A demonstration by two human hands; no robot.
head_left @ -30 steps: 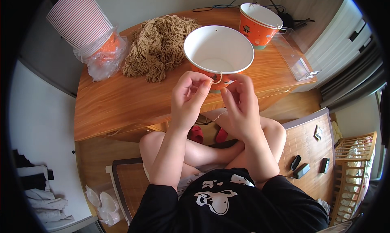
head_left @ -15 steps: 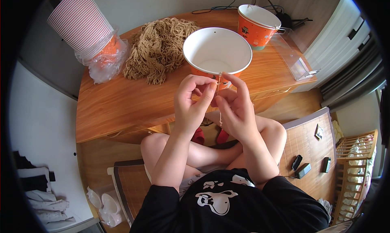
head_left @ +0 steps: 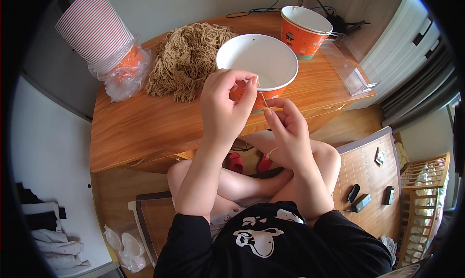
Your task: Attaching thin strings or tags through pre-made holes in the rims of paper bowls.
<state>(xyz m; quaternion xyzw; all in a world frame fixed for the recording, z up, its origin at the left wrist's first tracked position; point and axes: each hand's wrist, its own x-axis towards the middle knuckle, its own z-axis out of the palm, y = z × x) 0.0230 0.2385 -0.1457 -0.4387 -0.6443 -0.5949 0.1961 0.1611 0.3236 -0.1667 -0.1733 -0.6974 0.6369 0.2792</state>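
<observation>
A thin beige string is stretched between my two hands, in front of the near rim of a large orange paper bucket with a white inside. My left hand pinches the string's upper part between thumb and forefinger. Lower and to the right, my right hand pinches it too, and a loose tail hangs below that hand. Whether the string passes through the bucket's rim cannot be made out. The bucket stands upright on the wooden desk. Left of it lies a heap of beige strings.
Farther right stands a smaller-looking orange bucket with string at its rim, beside a clear plastic tray. A tall stack of striped paper buckets, partly in plastic wrap, leans at the far left. Red slippers lie below the desk.
My hands have moved apart: the left up and slightly left, the right down and to the right. The string between them is now drawn out at a slant.
</observation>
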